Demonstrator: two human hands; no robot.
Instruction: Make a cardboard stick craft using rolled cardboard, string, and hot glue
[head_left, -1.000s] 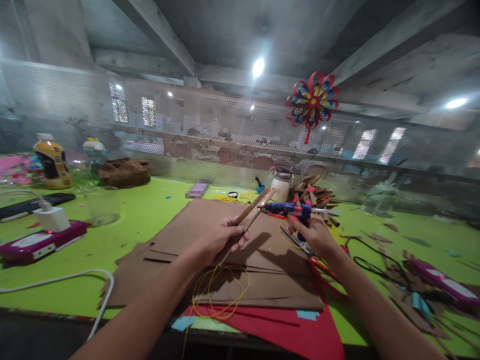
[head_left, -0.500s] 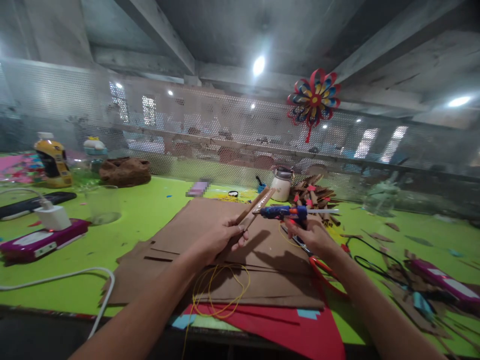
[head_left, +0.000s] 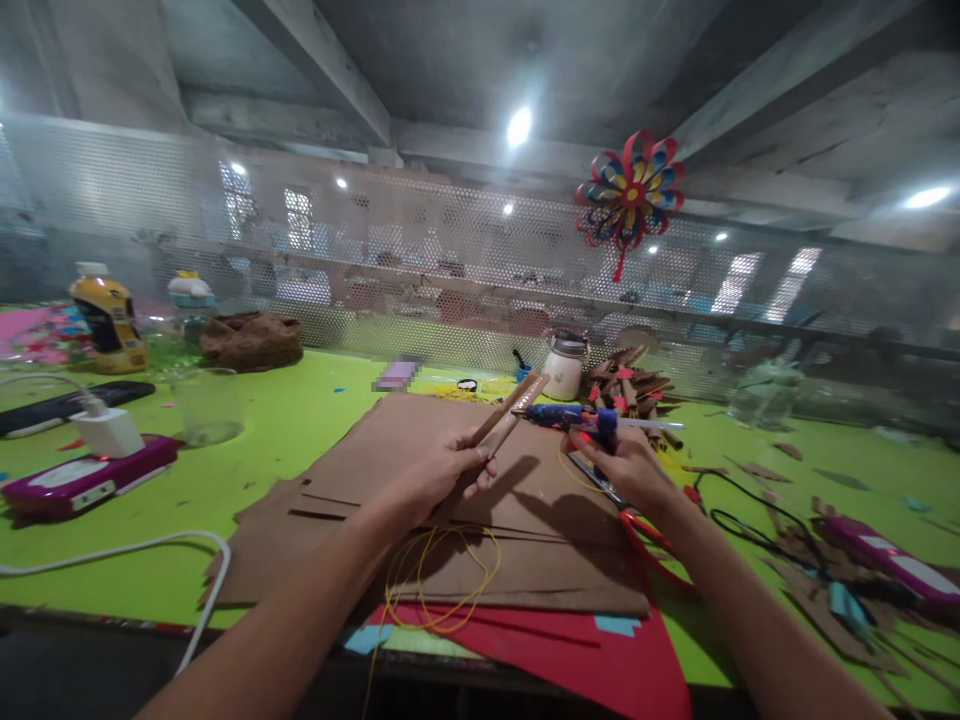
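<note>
My left hand (head_left: 461,468) is closed on a narrow folded cardboard strip (head_left: 512,412), held tilted up and away. Shiny glue shows along the strip's upper face. In my right hand (head_left: 626,462) is a blue hot glue gun (head_left: 566,418), its nozzle pointing left against or very close to the strip, with a clear glue stick out of its back. Beneath both hands lies a stack of brown cardboard sheets (head_left: 375,450). Orange-handled scissors (head_left: 652,535) lie partly hidden under my right hand. A loop of yellow cord (head_left: 442,580) rests at the stack's front.
Red paper (head_left: 600,660) sticks out under the cardboard. A white jar (head_left: 564,368) and a pile of cardboard scraps (head_left: 630,385) stand behind. At left are a purple power strip (head_left: 97,475), a clear cup (head_left: 210,408) and a yellow bottle (head_left: 109,315). A paper flower (head_left: 631,195) hangs above.
The glue gun has shifted slightly right and up along the strip, its nozzle nearer the strip's far end. My left hand and the strip stay nearly still.
</note>
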